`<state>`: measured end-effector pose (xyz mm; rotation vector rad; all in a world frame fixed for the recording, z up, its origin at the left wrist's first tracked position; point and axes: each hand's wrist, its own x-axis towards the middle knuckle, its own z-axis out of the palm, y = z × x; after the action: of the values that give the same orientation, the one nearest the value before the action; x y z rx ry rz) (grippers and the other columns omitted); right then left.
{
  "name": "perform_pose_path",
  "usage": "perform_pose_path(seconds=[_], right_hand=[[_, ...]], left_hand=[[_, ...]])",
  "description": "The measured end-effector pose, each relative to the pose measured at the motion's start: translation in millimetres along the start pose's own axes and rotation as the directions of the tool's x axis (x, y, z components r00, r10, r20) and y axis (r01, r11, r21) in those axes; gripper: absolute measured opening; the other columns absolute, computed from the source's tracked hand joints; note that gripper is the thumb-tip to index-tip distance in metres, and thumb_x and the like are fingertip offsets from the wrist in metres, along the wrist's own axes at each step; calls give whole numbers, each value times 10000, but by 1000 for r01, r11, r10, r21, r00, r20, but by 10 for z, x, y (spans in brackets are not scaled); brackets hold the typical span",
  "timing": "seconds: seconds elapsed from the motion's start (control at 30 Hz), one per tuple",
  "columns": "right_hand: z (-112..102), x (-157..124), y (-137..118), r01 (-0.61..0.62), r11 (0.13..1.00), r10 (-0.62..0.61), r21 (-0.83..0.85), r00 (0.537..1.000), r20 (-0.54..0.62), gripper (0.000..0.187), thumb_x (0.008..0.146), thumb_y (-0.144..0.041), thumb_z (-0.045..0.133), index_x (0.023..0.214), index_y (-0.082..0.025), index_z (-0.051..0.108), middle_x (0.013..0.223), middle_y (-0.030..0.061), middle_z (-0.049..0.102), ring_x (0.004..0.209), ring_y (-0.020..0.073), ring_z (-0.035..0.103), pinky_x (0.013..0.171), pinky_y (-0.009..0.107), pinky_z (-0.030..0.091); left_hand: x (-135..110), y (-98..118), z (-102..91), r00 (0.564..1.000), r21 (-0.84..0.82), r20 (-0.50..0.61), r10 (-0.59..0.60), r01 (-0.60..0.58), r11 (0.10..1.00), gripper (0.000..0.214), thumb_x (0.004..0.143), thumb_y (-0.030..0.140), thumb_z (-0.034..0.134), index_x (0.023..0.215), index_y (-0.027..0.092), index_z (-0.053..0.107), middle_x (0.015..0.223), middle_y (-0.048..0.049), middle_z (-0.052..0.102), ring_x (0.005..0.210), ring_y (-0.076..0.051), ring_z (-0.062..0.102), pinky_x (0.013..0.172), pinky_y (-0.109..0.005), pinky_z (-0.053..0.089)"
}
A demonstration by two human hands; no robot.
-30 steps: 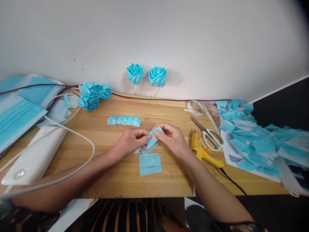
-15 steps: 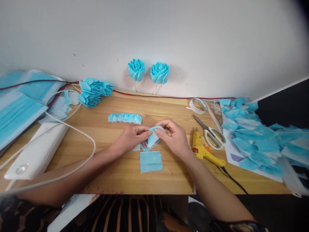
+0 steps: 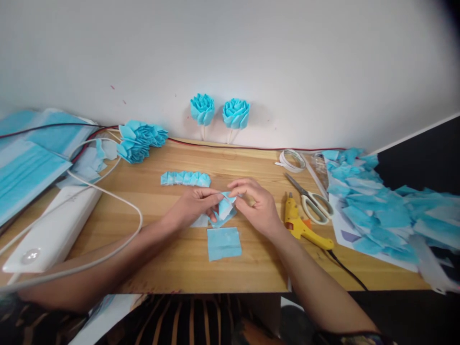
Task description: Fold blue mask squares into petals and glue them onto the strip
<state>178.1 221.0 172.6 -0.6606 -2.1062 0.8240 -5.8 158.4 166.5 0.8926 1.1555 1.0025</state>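
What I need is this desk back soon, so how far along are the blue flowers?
Looks done: two blue flowers stand on sticks by the wall, a flower bunch lies at left, and a folded strip lies ready. In hand: left hand and right hand fold one blue piece. Left: the blue square, the heap of cut pieces at right; the glue gun lies untouched.

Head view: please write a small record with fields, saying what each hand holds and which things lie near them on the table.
left hand: pinches the left side of the folded blue piece
right hand: pinches the right side of the same piece
nearer than the hands: flat blue square on the wooden table
beyond the hands: pleated blue strip
right of the hands: yellow glue gun, scissors
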Motion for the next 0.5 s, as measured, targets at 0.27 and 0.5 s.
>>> perform_pose_path(seconds=[0.27,0.5], right_hand=[[-1,5,-10,-59,998,59,13,998,16,248,795,-62,551,825,-265,690,1018,22,732,964,196,664,884,396,502],[19,5,3,-39,999,39,6,998,43,222,817,-91,548,820,-261,690,1017,25,733,976,200,662,904,405,494]], left_hand=[[8,-41,-38,998,20,22,56,-56,998,313,796,449,710,716,147,686,647,12,651,513,-97,617,531,-210,474],[13,-26,-5,998,7,-51,45,-44,999,336,749,467,745,748,135,693,610,20,634,478,-92,586,507,-218,462]])
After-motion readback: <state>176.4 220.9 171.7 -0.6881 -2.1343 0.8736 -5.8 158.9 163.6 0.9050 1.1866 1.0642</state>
